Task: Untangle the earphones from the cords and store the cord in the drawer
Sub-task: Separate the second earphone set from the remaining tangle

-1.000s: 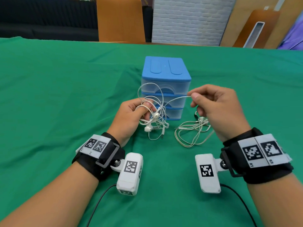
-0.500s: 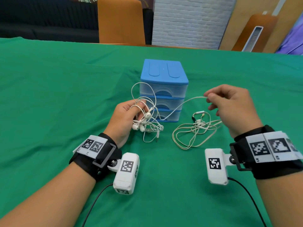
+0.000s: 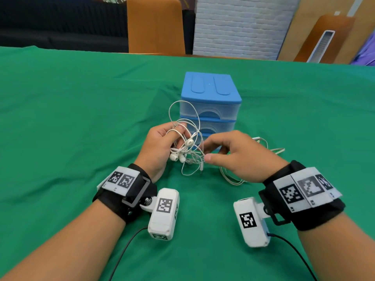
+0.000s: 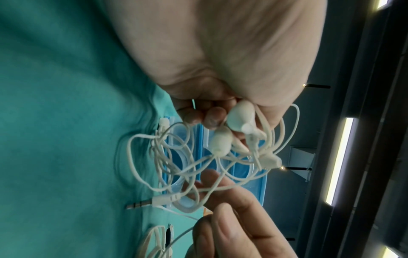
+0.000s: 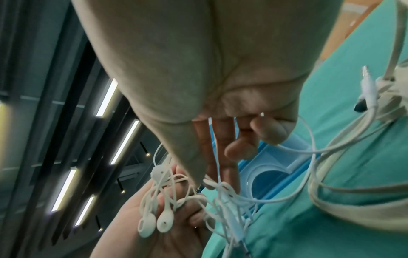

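A: Earphones (image 3: 183, 153) first, from the head view: we hold the white tangle bunched in our left hand (image 3: 162, 147), fingers curled round it just above the green tablecloth (image 3: 81, 118). Our right hand (image 3: 233, 157) is up against the tangle with thumb and forefinger close together, but we cannot tell from here whether they pinch a strand. The cord (image 3: 233, 179) lies coiled on the cloth, mostly under that hand, and the blue drawer unit (image 3: 211, 106) stands just behind, its drawers closed.

B: From the left wrist, we see the buds (image 4: 239, 117) pressed against our curled fingertips (image 4: 212, 118), thin loops spilling below them and the jack plug (image 4: 152, 202) sticking out free. Fingers of the other hand reach in among the loops.

A: And the right wrist shows our fingers (image 5: 229, 157) fairly straight and spread, one strand running along them, with two buds (image 5: 154, 223) hanging by the left palm. The thicker cord (image 5: 331, 183) sits off to the side, a thin strand running towards it.

B: We judge the wire light, limp and quick to snag, so tugging would tighten knots. Better we take hold of the stiff plug and feed it back through the loops. The cord looks heavier; we'd lift it by the gathered coil.
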`<action>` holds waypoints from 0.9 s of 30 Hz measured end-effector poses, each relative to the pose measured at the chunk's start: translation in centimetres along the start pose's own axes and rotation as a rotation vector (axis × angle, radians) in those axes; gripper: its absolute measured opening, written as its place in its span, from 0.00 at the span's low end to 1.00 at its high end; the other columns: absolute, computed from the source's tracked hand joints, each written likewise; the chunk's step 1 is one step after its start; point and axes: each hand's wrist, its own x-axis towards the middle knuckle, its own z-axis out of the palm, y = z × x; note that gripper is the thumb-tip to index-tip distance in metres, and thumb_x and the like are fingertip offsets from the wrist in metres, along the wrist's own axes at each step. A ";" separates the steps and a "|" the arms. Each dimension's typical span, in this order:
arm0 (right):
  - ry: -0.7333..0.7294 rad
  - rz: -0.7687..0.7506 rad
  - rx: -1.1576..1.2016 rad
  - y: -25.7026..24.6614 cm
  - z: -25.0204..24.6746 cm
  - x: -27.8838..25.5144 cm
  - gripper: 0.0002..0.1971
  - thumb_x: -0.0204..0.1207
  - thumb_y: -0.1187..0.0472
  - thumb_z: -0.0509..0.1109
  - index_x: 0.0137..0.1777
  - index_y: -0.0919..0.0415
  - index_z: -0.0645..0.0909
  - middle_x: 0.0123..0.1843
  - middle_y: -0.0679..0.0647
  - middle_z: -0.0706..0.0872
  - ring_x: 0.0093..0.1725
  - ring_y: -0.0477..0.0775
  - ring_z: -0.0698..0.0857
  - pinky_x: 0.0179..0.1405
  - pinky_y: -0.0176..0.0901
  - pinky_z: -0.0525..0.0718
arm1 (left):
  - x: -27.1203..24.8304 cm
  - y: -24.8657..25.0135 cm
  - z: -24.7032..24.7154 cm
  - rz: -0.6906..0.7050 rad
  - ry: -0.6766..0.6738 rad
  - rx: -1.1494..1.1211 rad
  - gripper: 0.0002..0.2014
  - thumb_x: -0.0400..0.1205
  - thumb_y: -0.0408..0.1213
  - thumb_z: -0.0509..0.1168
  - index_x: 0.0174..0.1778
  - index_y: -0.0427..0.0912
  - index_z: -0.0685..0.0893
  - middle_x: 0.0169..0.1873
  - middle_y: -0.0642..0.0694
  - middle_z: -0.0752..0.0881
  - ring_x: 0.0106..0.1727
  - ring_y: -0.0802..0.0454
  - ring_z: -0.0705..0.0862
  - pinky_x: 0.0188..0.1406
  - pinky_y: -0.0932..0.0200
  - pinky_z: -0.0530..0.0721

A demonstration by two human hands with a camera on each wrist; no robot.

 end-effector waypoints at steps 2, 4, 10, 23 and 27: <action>0.004 -0.022 0.031 -0.1 0.0 0.2 0.01 0.79 0.57 0.75 0.47 0.50 0.88 0.42 0.41 0.89 0.33 0.37 0.78 0.39 0.31 0.76 | 0.0 0.0 0.0 -0.004 0.008 -0.004 0.13 0.81 0.42 0.66 0.31 0.45 0.88 0.27 0.38 0.76 0.17 0.51 0.74 0.17 0.58 0.69; 0.028 -0.021 0.063 0.2 0.1 0.4 0.05 0.80 0.57 0.75 0.42 0.53 0.87 0.37 0.40 0.87 0.32 0.37 0.78 0.37 0.30 0.75 | 0.1 0.0 -0.1 -0.010 0.003 -0.007 0.13 0.81 0.42 0.66 0.31 0.45 0.88 0.29 0.35 0.76 0.18 0.50 0.73 0.16 0.59 0.71; 0.203 0.025 0.277 1.0 -0.1 0.6 0.03 0.80 0.65 0.74 0.49 0.58 0.88 0.36 0.55 0.92 0.24 0.38 0.74 0.28 0.27 0.71 | -0.1 0.0 0.0 -0.004 -0.041 0.066 0.15 0.88 0.34 0.63 0.36 0.37 0.87 0.26 0.35 0.75 0.13 0.54 0.71 0.13 0.62 0.75; 0.422 0.066 0.544 3.6 0.1 -0.1 0.06 0.80 0.70 0.72 0.50 0.61 0.90 0.33 0.57 0.88 0.25 0.38 0.77 0.27 0.27 0.71 | -0.2 -0.1 0.5 0.094 -0.105 0.182 0.14 0.79 0.32 0.70 0.56 0.49 0.75 0.34 0.52 0.84 0.34 0.53 0.77 0.38 0.57 0.77; 0.434 0.061 0.530 3.6 0.0 -0.5 0.07 0.79 0.71 0.72 0.50 0.62 0.90 0.35 0.59 0.88 0.25 0.38 0.78 0.28 0.26 0.72 | -0.4 0.2 0.6 0.170 -0.140 0.242 0.09 0.77 0.30 0.73 0.47 0.44 0.80 0.38 0.51 0.83 0.39 0.50 0.78 0.40 0.56 0.79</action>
